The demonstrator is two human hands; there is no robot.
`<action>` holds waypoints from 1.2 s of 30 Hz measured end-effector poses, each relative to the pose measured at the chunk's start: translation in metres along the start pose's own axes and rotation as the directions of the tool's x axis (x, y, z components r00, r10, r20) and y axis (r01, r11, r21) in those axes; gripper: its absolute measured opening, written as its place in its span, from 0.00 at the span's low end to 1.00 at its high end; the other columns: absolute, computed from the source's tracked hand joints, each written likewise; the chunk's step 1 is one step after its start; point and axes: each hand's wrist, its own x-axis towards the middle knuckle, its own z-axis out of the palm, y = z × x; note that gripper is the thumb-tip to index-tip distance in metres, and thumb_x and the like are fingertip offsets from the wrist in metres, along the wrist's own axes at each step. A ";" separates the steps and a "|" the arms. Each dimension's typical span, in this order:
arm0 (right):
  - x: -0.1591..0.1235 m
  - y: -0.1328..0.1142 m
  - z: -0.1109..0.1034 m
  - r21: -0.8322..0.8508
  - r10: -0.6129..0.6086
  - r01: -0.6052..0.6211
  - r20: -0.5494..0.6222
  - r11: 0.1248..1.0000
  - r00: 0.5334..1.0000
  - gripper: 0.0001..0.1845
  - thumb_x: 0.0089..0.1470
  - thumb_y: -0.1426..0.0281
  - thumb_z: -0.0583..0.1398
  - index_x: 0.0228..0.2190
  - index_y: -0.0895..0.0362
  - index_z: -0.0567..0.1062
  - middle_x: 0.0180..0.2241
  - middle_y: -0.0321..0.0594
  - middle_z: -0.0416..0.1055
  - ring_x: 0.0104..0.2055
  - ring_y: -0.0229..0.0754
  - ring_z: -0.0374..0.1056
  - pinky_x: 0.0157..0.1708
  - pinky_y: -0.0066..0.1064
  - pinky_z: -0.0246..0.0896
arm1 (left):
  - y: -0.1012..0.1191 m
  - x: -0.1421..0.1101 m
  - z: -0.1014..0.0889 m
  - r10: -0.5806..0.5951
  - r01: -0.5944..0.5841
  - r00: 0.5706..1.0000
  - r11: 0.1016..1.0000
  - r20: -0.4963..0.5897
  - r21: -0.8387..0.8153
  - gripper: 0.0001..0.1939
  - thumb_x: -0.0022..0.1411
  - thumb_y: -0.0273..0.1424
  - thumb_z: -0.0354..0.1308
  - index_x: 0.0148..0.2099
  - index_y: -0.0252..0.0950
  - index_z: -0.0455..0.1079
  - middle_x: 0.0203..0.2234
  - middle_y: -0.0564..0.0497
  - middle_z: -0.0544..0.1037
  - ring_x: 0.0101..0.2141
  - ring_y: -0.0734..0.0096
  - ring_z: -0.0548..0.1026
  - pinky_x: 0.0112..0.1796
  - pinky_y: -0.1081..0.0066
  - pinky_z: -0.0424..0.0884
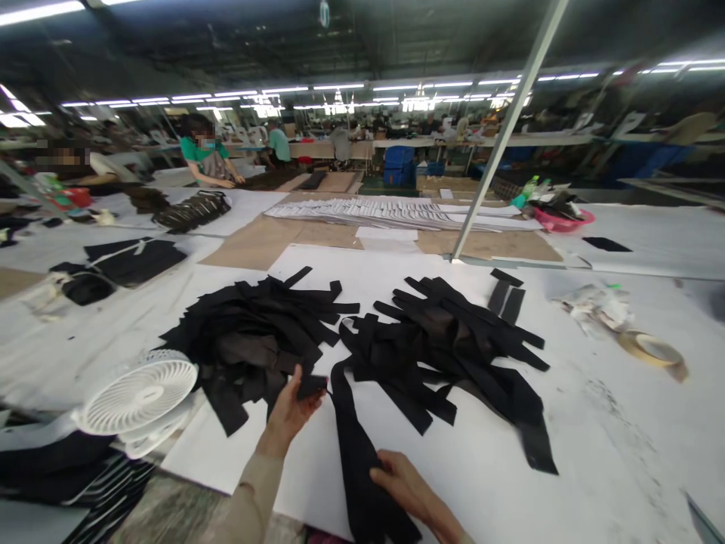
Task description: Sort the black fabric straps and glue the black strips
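From here, the long black strip lies right of the white fan, lengthwise towards me — my right hand, nearer, pinches its right edge; my left hand, fan side, grips a black fabric end.

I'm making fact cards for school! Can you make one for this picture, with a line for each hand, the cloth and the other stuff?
Left hand: holds a black cloth piece
Right hand: grips a long black strip
Cloth: left heap and right heap, both black, on a white tabletop
Fan: white, beside the left heap
Tape roll: lying at the right
Behind: pink basin; person in green
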 end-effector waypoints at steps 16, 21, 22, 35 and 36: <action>0.031 0.037 0.020 -0.268 -0.042 0.010 -0.113 0.963 0.993 0.21 0.50 0.77 0.55 0.47 0.55 0.67 0.27 0.34 0.70 0.29 0.38 0.65 0.28 0.26 0.53 | -0.138 0.001 0.006 0.798 -0.118 0.565 0.327 -0.207 0.938 0.27 0.61 0.49 0.47 0.49 0.30 0.67 0.45 0.38 0.70 0.48 0.48 0.67 0.48 0.51 0.63; 0.029 0.027 0.004 -0.472 -0.071 0.031 -0.067 0.881 0.995 0.15 0.50 0.71 0.61 0.42 0.54 0.72 0.31 0.38 0.73 0.34 0.43 0.68 0.34 0.30 0.59 | -0.153 0.024 0.028 0.759 -0.081 0.640 0.218 -0.117 0.972 0.44 0.58 0.50 0.50 0.62 0.17 0.50 0.53 0.26 0.65 0.55 0.42 0.62 0.53 0.49 0.59; 0.032 0.024 -0.003 -0.501 -0.116 0.036 -0.129 0.865 0.985 0.12 0.52 0.69 0.60 0.41 0.54 0.73 0.32 0.39 0.73 0.36 0.44 0.68 0.36 0.31 0.60 | -0.154 0.032 0.040 0.761 -0.126 0.646 0.181 -0.058 0.975 0.43 0.59 0.48 0.51 0.63 0.16 0.49 0.55 0.26 0.64 0.57 0.43 0.60 0.55 0.50 0.58; 0.000 0.048 -0.021 -0.661 -0.188 -0.035 -0.264 0.749 0.946 0.21 0.50 0.78 0.58 0.45 0.49 0.74 0.49 0.39 0.68 0.48 0.48 0.63 0.46 0.36 0.59 | -0.152 0.072 0.084 0.796 -0.135 0.600 0.193 -0.075 0.972 0.29 0.68 0.38 0.38 0.61 0.22 0.58 0.57 0.31 0.65 0.60 0.52 0.59 0.59 0.49 0.50; -0.006 0.045 -0.020 -0.633 -0.151 -0.020 -0.215 0.774 0.965 0.17 0.51 0.75 0.58 0.43 0.49 0.76 0.47 0.39 0.69 0.47 0.48 0.65 0.46 0.37 0.59 | -0.152 0.070 0.082 0.797 -0.146 0.601 0.183 -0.060 0.972 0.29 0.68 0.40 0.38 0.61 0.22 0.58 0.57 0.31 0.65 0.60 0.51 0.58 0.60 0.48 0.49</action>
